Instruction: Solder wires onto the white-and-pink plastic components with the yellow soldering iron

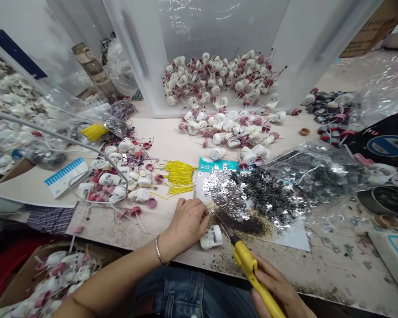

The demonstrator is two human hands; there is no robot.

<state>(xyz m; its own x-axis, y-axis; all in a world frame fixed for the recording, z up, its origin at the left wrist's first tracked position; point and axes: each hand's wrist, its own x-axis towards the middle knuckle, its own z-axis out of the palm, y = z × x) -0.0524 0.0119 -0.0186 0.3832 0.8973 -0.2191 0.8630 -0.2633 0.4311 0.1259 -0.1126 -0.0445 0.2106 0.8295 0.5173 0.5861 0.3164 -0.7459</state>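
Observation:
My right hand (277,282) is wrapped round a yellow electric screwdriver (247,260), whose thin bit points up and left. Its tip meets a small shiny metal piece (212,212) right beside the fingers of my left hand (190,221). Those fingers are curled closed, and what they pinch is mostly hidden. Just below them, a white plastic housing (212,237) lies on the table near the front edge. Beyond the bit are a heap of small silvery metal plates (223,187), a pile of dark screws (268,194) and a patch of finer dark bits (252,224).
A bundle of yellow wires (180,177) lies left of the metal plates. White and pink plastic parts (230,126) spill from a large translucent bin (152,92) at the back. More parts fill a cardboard box (16,278) at lower left. A clear plastic bag (321,172) lies right.

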